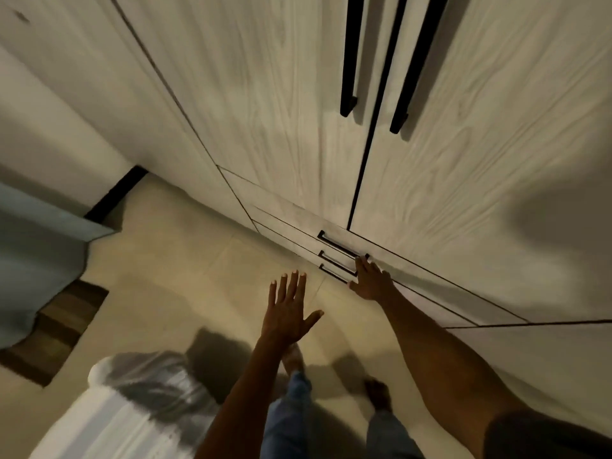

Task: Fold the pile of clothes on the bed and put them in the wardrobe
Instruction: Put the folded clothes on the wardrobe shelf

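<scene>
A pale tiled floor (185,266) runs up to the wardrobe (265,94), whose two tall light wood-grain doors stand closed with long black handles (347,61), and below them sit three shut drawers (298,223) with short black pulls, their contents hidden. Left of the wardrobe a bed (29,246) with a blue sheet juts in, and no clothes pile is visible on the part shown. The right hand (371,279) rests at the drawer pulls, grip unclear, while the left hand (288,309) hovers beside it, fingers spread, holding nothing.
</scene>
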The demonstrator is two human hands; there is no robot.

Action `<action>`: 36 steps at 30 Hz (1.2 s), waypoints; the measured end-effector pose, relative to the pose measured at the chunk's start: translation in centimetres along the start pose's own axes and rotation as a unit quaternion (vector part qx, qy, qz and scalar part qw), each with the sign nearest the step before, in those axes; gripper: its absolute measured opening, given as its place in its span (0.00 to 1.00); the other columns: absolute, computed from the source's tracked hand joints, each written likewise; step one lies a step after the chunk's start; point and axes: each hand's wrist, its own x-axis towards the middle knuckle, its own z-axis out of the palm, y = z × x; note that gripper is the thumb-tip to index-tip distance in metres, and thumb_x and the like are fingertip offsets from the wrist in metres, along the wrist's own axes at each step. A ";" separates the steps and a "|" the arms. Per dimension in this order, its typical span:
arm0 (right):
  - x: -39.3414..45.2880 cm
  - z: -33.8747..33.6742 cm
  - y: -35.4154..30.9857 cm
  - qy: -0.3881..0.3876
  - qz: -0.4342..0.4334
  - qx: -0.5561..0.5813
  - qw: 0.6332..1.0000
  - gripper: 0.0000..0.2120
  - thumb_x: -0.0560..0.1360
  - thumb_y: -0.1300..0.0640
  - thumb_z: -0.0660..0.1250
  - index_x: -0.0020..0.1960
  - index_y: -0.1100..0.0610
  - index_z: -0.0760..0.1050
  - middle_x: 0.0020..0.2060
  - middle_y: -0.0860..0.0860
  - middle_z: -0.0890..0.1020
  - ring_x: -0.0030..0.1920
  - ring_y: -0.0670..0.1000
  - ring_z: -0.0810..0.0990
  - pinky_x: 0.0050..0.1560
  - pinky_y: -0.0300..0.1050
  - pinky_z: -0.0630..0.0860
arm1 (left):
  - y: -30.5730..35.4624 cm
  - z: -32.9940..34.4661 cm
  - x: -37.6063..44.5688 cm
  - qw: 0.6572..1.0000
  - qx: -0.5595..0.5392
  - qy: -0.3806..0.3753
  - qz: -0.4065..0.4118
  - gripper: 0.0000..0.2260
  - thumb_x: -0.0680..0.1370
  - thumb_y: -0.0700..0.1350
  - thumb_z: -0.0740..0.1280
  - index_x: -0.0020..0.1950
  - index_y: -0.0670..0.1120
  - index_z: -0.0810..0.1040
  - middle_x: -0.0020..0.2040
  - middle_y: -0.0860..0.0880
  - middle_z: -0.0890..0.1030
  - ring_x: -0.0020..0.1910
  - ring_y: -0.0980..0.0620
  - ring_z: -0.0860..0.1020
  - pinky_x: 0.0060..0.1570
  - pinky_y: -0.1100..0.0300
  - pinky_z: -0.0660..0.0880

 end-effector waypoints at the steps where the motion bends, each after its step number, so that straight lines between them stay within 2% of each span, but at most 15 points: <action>1: 0.6 0.3 -0.3 0.002 0.010 0.003 1.000 0.39 0.81 0.40 0.58 0.81 0.57 0.44 0.81 0.55 0.48 0.79 0.59 0.54 0.74 0.62 0.58 | -1.0 -0.3 0.8 1.000 0.005 -0.010 0.015 0.43 0.74 0.73 0.39 0.77 0.47 0.31 0.78 0.45 0.33 0.78 0.42 0.34 0.74 0.45 0.31; 4: 2.3 0.5 -1.8 -0.007 0.055 0.032 0.998 0.38 0.81 0.39 0.57 0.82 0.56 0.44 0.81 0.53 0.47 0.79 0.59 0.55 0.75 0.60 0.58 | -4.0 -0.6 3.1 0.998 0.021 -0.023 0.061 0.45 0.70 0.74 0.31 0.78 0.46 0.32 0.79 0.45 0.33 0.78 0.42 0.35 0.75 0.45 0.33; 9: 4.5 0.7 -3.4 -0.008 0.119 0.134 0.984 0.39 0.80 0.42 0.61 0.82 0.55 0.44 0.81 0.55 0.48 0.79 0.61 0.50 0.77 0.63 0.51 | -6.6 0.0 5.8 0.995 0.016 -0.030 0.089 0.43 0.73 0.73 0.37 0.77 0.46 0.30 0.78 0.45 0.33 0.77 0.44 0.33 0.73 0.48 0.29; 12: 5.9 1.2 -3.8 0.016 0.132 0.055 0.990 0.42 0.79 0.37 0.60 0.81 0.55 0.42 0.81 0.55 0.47 0.79 0.63 0.50 0.76 0.64 0.54 | -7.8 1.1 6.6 0.994 0.024 -0.036 0.099 0.43 0.74 0.73 0.37 0.78 0.45 0.30 0.78 0.45 0.32 0.77 0.44 0.32 0.72 0.48 0.29; 14: 6.3 1.2 -4.1 0.026 0.147 0.021 0.989 0.44 0.78 0.35 0.60 0.81 0.57 0.44 0.80 0.58 0.49 0.79 0.63 0.50 0.76 0.62 0.52 | -8.6 1.8 6.9 0.994 0.023 -0.032 0.101 0.44 0.72 0.72 0.33 0.78 0.44 0.32 0.78 0.45 0.32 0.78 0.43 0.33 0.73 0.48 0.30; 17: 6.3 1.7 -4.8 0.046 0.155 0.002 0.987 0.44 0.77 0.37 0.62 0.81 0.59 0.46 0.79 0.60 0.51 0.79 0.61 0.49 0.78 0.58 0.50 | -9.5 2.4 6.9 0.995 0.014 -0.034 0.096 0.45 0.70 0.73 0.29 0.78 0.44 0.32 0.78 0.44 0.33 0.78 0.43 0.34 0.74 0.48 0.31; 22: 5.6 2.5 -5.2 0.057 0.144 0.010 0.988 0.43 0.77 0.41 0.63 0.80 0.61 0.46 0.79 0.61 0.53 0.79 0.60 0.50 0.78 0.55 0.52 | -10.3 2.2 6.5 0.995 0.020 -0.026 0.095 0.40 0.73 0.68 0.34 0.77 0.45 0.30 0.78 0.44 0.32 0.78 0.43 0.34 0.73 0.50 0.30; 28: 3.5 4.2 -6.3 0.046 0.131 0.001 0.990 0.43 0.76 0.41 0.66 0.80 0.60 0.50 0.78 0.61 0.56 0.79 0.60 0.53 0.77 0.57 0.54 | -10.1 1.9 6.9 0.995 0.003 0.018 0.097 0.37 0.78 0.66 0.40 0.80 0.46 0.36 0.80 0.44 0.36 0.79 0.44 0.38 0.76 0.48 0.36; 32: 0.4 7.2 -7.7 0.098 0.100 -0.016 0.990 0.46 0.65 0.41 0.76 0.75 0.63 0.65 0.71 0.63 0.71 0.73 0.62 0.68 0.69 0.62 0.66 | -9.0 1.5 7.0 0.994 -0.018 0.030 0.105 0.35 0.83 0.61 0.52 0.80 0.49 0.36 0.80 0.45 0.35 0.79 0.43 0.37 0.76 0.46 0.38; 35: -2.1 9.3 -8.5 0.059 0.065 -0.012 0.996 0.40 0.76 0.43 0.67 0.79 0.61 0.55 0.76 0.61 0.62 0.77 0.62 0.60 0.73 0.61 0.58 | -7.6 1.7 6.4 0.992 -0.008 0.037 0.119 0.35 0.83 0.59 0.54 0.80 0.52 0.35 0.80 0.44 0.34 0.78 0.42 0.36 0.76 0.46 0.38; 36: -2.8 9.7 -8.6 0.048 0.050 -0.006 0.998 0.38 0.78 0.44 0.64 0.80 0.60 0.53 0.77 0.61 0.61 0.76 0.63 0.61 0.73 0.60 0.60 | -7.1 1.9 6.0 0.992 -0.006 0.041 0.117 0.34 0.83 0.59 0.54 0.80 0.52 0.35 0.79 0.44 0.33 0.78 0.42 0.35 0.75 0.46 0.38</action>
